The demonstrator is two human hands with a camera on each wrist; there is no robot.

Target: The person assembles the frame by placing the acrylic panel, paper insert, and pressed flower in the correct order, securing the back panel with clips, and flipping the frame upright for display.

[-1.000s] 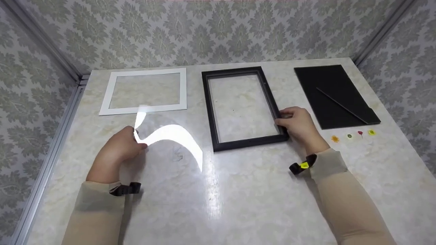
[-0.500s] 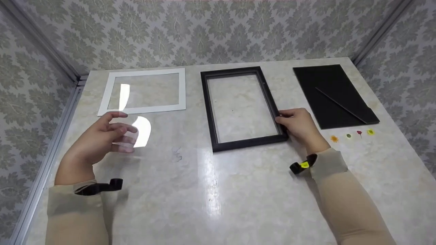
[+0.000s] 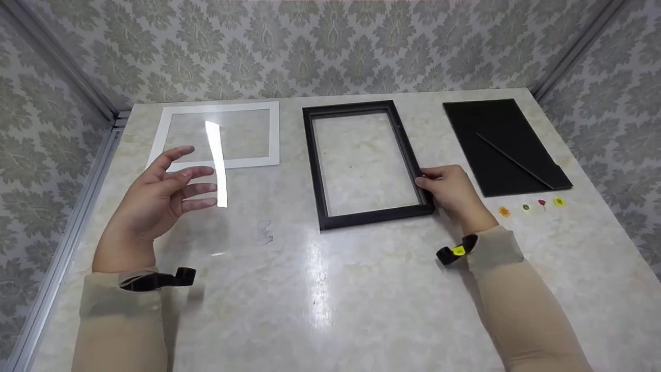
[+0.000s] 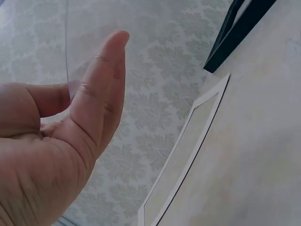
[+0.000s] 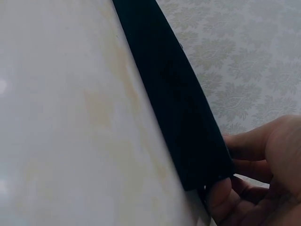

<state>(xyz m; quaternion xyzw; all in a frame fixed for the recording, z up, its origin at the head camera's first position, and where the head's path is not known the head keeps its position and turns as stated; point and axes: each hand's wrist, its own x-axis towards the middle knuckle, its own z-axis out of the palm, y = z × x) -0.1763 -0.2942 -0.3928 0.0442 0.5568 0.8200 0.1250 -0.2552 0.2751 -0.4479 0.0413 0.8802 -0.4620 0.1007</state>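
- The clear sheet (image 3: pixel 218 160) is left of centre in the head view, raised in front of the mat (image 3: pixel 274 134); a bright strip of glare gives it away, while most of its outline is too faint to trace.
- The left hand (image 3: pixel 157 204) holds it between thumb and fingers, the fingers spread; the left wrist view shows one faint edge running up from the thumb.
- It looks thin, light and glossy. I'd judge it springy or brittle, though whether it is plastic or glass I cannot tell; either way it should slide easily and take smudges, so opposite edges make the best hold, with little squeeze.
- The frame (image 3: pixel 379 215), at the centre, appears to lie on the table (image 3: pixel 387 289). The right hand (image 3: pixel 453 194) grips its right bar near the lower right corner.
- That frame should be stiff and fairly light; its thick bars suit a firm pinch, best close to a corner.
- At upper right is the board (image 3: pixel 516 139), likely rigid, with a slim strut (image 3: pixel 515 160) across it. Small flowers (image 3: pixel 504 211) lie just below; they look delicate, so touch them lightly at the rims.
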